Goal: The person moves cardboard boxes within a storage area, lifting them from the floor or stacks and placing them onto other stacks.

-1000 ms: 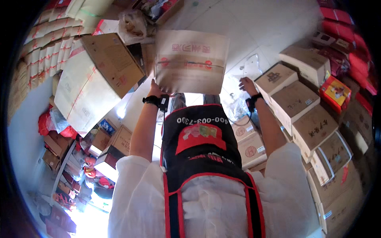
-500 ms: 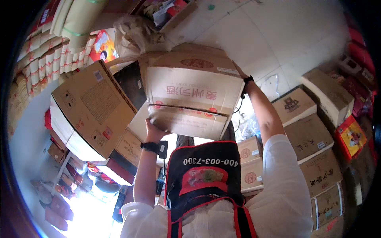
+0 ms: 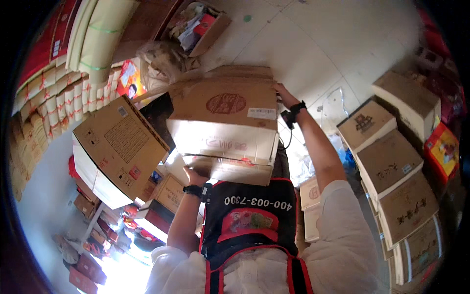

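reference point for all places: the black fabric apron with red edging (image 3: 249,223). the rectangular brown cardboard carton (image 3: 223,125) is directly in front of the apron, its near lower edge meeting the apron's far border in this view; contact between the two cannot be told. its upper face bears an oval dark-red emblem and a white label, and a dark slit crosses its paler near face.

the left hand (image 3: 197,177), in front of the apron and slightly left, holds the carton's near lower left corner; the thumb shows, the other fingers are largely hidden. the right hand (image 3: 286,96), farther in front and to the right, holds the carton's far right edge; its fingertips are out of sight.

handling, as judged: moderately heavy if filled, though contents are not visible; stiff along the folded edges, softer at the slit, where the panel may flex. dry cardboard should grip fairly well. possible fragile contents call for a level carry. best hold is low at opposite corners, clear of the slit, as the left hand has it; the right hold appears higher.

also noted: a large brown-and-white cardboard carton (image 3: 120,142) left of the apron; stacked tan cardboard boxes (image 3: 391,157) to its right; pale floor tiles (image 3: 303,44) far in front.
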Action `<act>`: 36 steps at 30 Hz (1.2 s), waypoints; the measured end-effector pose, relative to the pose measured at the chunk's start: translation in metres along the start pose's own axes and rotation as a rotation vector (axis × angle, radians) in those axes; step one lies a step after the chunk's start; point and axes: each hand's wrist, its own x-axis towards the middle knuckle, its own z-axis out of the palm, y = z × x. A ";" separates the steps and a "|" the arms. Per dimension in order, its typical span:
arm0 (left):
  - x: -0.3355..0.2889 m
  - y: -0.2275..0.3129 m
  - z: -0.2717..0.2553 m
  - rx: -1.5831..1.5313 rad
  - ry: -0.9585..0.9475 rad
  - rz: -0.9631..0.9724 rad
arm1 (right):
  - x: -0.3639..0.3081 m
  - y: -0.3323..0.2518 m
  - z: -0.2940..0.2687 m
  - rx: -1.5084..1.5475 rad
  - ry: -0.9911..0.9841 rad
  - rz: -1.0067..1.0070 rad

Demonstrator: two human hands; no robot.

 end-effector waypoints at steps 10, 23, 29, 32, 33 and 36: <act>0.056 0.050 -0.054 0.246 -0.131 0.047 | -0.184 0.070 0.041 0.284 0.468 -0.398; -0.183 -0.107 0.036 1.044 -0.648 0.124 | -0.568 0.311 0.067 0.816 1.124 -0.744; -0.249 -0.277 0.034 1.455 -0.829 0.042 | -0.693 0.443 0.050 1.022 1.319 -0.711; -0.262 -0.373 0.031 1.581 -0.869 0.073 | -0.753 0.499 0.031 1.183 1.413 -0.711; -0.271 -0.412 0.023 1.677 -0.834 0.167 | -0.776 0.523 0.027 1.232 1.436 -0.671; -0.290 -0.522 0.020 1.823 -0.824 0.246 | -0.826 0.592 0.000 1.298 1.479 -0.713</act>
